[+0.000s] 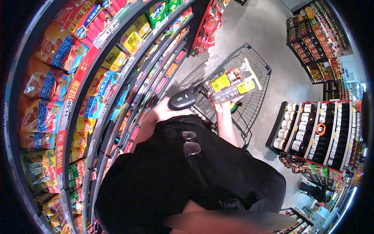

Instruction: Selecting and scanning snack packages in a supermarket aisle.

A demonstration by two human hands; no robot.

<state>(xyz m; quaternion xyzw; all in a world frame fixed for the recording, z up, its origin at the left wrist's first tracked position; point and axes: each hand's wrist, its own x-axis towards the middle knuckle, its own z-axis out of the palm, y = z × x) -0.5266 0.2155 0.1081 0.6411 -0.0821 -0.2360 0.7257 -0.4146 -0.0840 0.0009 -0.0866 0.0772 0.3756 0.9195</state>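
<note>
My left hand (166, 110) is wrapped around the black plastic end of the shopping cart's handle (181, 100); some of its fingers are hidden under it. In my right hand (221, 107) are what look like two clear plastic food packages (226, 82) side by side, with yellow labels and dark contents. They are held over the wire basket of the shopping cart (254, 55). Below the packages, a green and yellow item (233, 107) is partly visible, mostly hidden by my right hand.
A multi-tier shelf (65, 117) of bagged sausages and packaged foods runs close along my left. Red packets (209, 29) hang at its far end. Across the grey floor (263, 17) stand racks of bottles (318, 131) and jars (309, 44). A person in dark clothes (314, 191) is farther right.
</note>
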